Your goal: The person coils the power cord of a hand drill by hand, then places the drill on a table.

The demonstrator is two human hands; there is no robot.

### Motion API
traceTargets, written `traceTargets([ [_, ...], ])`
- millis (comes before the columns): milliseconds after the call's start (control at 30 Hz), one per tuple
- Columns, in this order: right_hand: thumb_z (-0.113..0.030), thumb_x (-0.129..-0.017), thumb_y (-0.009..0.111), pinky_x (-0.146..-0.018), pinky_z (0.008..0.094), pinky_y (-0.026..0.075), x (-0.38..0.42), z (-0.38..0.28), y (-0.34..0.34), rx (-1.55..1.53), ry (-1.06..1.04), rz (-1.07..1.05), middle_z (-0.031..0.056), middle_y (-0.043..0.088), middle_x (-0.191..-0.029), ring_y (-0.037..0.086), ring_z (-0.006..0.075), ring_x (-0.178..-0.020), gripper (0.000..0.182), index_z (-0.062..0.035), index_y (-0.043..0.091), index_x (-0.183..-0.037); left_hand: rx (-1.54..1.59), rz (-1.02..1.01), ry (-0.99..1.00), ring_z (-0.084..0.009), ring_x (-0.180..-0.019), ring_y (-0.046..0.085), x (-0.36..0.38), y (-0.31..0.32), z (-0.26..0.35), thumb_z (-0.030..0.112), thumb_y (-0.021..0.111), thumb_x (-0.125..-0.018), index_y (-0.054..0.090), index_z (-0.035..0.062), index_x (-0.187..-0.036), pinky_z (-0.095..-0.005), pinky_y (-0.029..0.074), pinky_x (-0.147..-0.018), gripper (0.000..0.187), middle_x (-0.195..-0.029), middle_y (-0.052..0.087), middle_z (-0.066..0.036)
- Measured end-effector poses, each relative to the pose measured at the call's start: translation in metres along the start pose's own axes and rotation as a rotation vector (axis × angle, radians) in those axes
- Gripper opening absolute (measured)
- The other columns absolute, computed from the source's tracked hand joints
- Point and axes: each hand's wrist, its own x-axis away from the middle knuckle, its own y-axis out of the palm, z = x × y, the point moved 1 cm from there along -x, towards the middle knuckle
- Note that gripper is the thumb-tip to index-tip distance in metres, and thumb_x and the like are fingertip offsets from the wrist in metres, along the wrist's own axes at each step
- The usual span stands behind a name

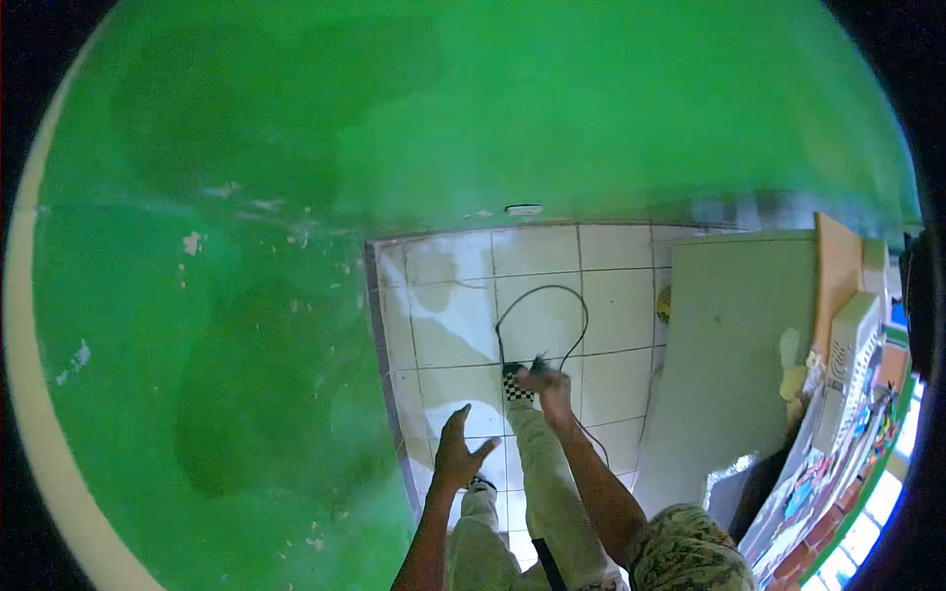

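Green wall (pixel 473 108) fills most of the fisheye view, paint chipped in spots; below it white floor tiles (pixel 532 276) with dark grout. Person looks down at own legs, light trousers (pixel 552 492), checkered shoe (pixel 516 385) stepping forward.

Right hand (pixel 548 382) is closed around something small and dark at the end of a black cable (pixel 552 305); it could be a plug or a tool handle, too small to tell. From that grip the cable loops up and away over the tiles, curves round and comes back to the hand, then a second strand trails down past the forearm toward the body. Checkered shoe sits just left of and under the grip.

Left hand (pixel 460 451) is open, fingers spread, holding nothing, nearer the body than the grip and off to its left, close to the green wall edge.

Right of the grip: pale board or panel (pixel 739 345) leaning or lying, then cluttered shelf stuff (pixel 847 394), colourful, blurry.

Progress, judging only by layout: cable is in hand but mostly loose on the floor in one big loop, so not gathered or coiled. Nothing visibly plugged in. Looks like an early stage, most of the handling left.
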Motion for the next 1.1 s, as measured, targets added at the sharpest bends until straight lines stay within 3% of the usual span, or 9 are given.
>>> traceTargets([
  [133,-0.023,-0.070,0.082,-0.065,0.0333,0.052,0.109,-0.153,0.005,0.469,-0.362,-0.378,0.0075,0.070,-0.087,0.065,0.0208,-0.072,0.027,-0.0060,0.074,-0.089,-0.078,-0.037,0.376,-0.0345,-0.132,0.037,0.020,-0.018,0.098,0.029,0.071,-0.081,0.042,0.0031,-0.136,-0.0517,0.015,-0.115,0.067,-0.137,0.046,-0.021],
  [267,-0.033,-0.073,0.079,-0.090,0.0372,0.047,0.180,-0.262,-0.011,0.588,-0.910,-0.313,0.0139,0.063,-0.115,0.062,0.0252,-0.097,0.044,-0.0061,0.070,-0.106,0.188,-0.130,0.460,-0.0321,-0.098,0.061,0.088,-0.033,0.186,0.016,0.054,-0.090,0.066,0.0015,-0.094,-0.0447,0.044,-0.090,0.019,-0.096,0.065,-0.020],
  [400,-0.045,-0.081,0.071,-0.099,0.0373,0.041,0.269,-0.234,-0.045,0.085,-0.157,-0.688,0.0093,0.061,-0.121,0.056,0.0230,-0.109,0.071,-0.0054,0.047,-0.136,0.476,-0.007,0.274,-0.0112,-0.052,0.048,0.154,-0.095,0.260,0.033,0.039,-0.101,0.056,0.0080,-0.070,-0.0274,0.040,-0.050,0.043,-0.061,0.055,0.001],
  [467,-0.039,-0.082,0.071,-0.077,0.0391,0.048,0.321,-0.209,-0.051,0.213,-0.131,-0.810,0.0108,0.068,-0.095,0.062,0.0215,-0.086,0.045,-0.0016,0.065,-0.105,1.326,-0.339,0.047,-0.0081,-0.045,0.033,0.170,-0.138,0.284,0.039,0.035,-0.102,0.045,0.0118,-0.067,-0.0258,0.030,-0.042,0.046,-0.055,0.040,0.004],
  [833,-0.042,-0.076,0.067,-0.073,0.0467,0.051,0.540,0.038,-0.196,0.946,0.228,0.210,0.0146,0.068,-0.083,0.064,0.0360,-0.078,0.032,-0.0115,0.071,-0.087,1.436,-0.645,0.828,-0.0060,-0.043,0.013,0.227,-0.316,0.408,0.036,0.026,-0.105,0.037,0.0127,-0.078,-0.0261,0.010,-0.035,0.038,-0.062,0.033,0.002],
  [900,-0.047,-0.079,0.064,-0.068,0.0433,0.051,0.600,0.103,-0.219,0.763,0.039,0.390,0.0156,0.067,-0.075,0.065,0.0323,-0.069,0.038,-0.0097,0.071,-0.084,1.297,-0.394,1.008,-0.0053,-0.041,0.014,0.240,-0.317,0.439,0.037,0.030,-0.104,0.040,0.0131,-0.075,-0.0242,0.010,-0.033,0.039,-0.059,0.035,0.003],
  [1000,-0.043,-0.082,0.066,-0.048,0.0386,0.044,0.675,0.100,-0.226,0.088,0.567,0.779,0.0125,0.058,-0.057,0.057,0.0242,-0.051,0.041,-0.0039,0.064,-0.070,1.129,-0.287,0.763,-0.0042,-0.038,0.017,0.271,-0.259,0.452,0.041,0.035,-0.102,0.046,0.0128,-0.074,-0.0225,0.012,-0.031,0.041,-0.054,0.036,0.004],
  [1067,-0.037,-0.086,0.065,-0.036,0.0298,0.031,0.727,0.049,-0.221,-0.369,0.582,0.833,0.0009,0.043,-0.050,0.044,0.0140,-0.042,0.041,-0.0074,0.053,-0.061,1.036,-0.807,0.266,-0.0040,-0.036,0.022,0.283,-0.192,0.443,0.045,0.041,-0.100,0.053,0.0129,-0.074,-0.0212,0.016,-0.031,0.043,-0.050,0.039,0.004],
  [1100,-0.037,-0.086,0.065,-0.036,0.0298,0.031,0.742,0.046,-0.218,-0.403,0.579,0.851,0.0009,0.043,-0.050,0.044,0.0140,-0.042,0.041,-0.0074,0.053,-0.061,0.534,-0.844,0.462,-0.0043,-0.036,0.023,0.307,-0.148,0.435,0.045,0.045,-0.098,0.056,0.0122,-0.074,-0.0219,0.017,-0.030,0.042,-0.052,0.041,0.003],
])
